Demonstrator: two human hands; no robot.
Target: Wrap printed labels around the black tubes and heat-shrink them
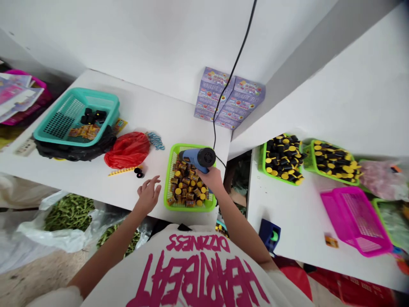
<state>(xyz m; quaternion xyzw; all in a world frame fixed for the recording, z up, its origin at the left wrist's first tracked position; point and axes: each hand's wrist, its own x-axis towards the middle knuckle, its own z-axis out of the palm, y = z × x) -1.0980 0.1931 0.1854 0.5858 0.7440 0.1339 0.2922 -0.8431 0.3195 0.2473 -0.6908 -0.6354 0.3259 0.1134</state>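
My right hand point(210, 179) is wrapped round the handle of a blue heat gun point(193, 156) with a black rear vent. The gun lies level above the far part of a lime-green basket point(167, 192), its nozzle pointing left. Inside that basket are many small brown-labelled containers point(190, 189) with yellow lids. Left of the basket, my left hand point(149, 194) hovers by the table's front edge with its fingers apart, holding nothing. Close to it are small black round pieces point(139, 172) and a yellow patterned strip point(123, 171).
A teal basket point(40, 132) with black pieces and orange packets stands left, beside a red plastic bag point(128, 149). Purple boxes point(228, 98) are stacked at the wall, and a black cord point(240, 51) hangs across them. The right table holds green baskets point(263, 157) and a magenta basket point(354, 221).
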